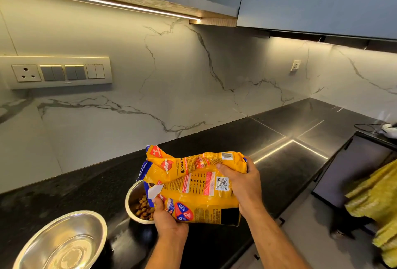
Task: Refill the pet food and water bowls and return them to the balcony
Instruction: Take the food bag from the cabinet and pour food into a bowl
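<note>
1. The left hand (166, 218) pinches the torn mouth of the yellow food bag (199, 185); the right hand (240, 185) grips its upper end, tilting it.
2. The bag mouth sits over the food bowl (134, 201), touching the left hand at its 10 o'clock. Kibble (144, 208) partly fills it: filling is under way.
3. The water bowl (64, 240), at 8 o'clock on the desk (279, 161), appears to hold water.
4. Remaining: return both bowls to the balcony.

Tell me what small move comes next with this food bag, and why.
Probably keep tipping the yellow bag a little more with both hands: its torn mouth is over the steel bowl, which holds only a shallow layer of kibble.
</note>
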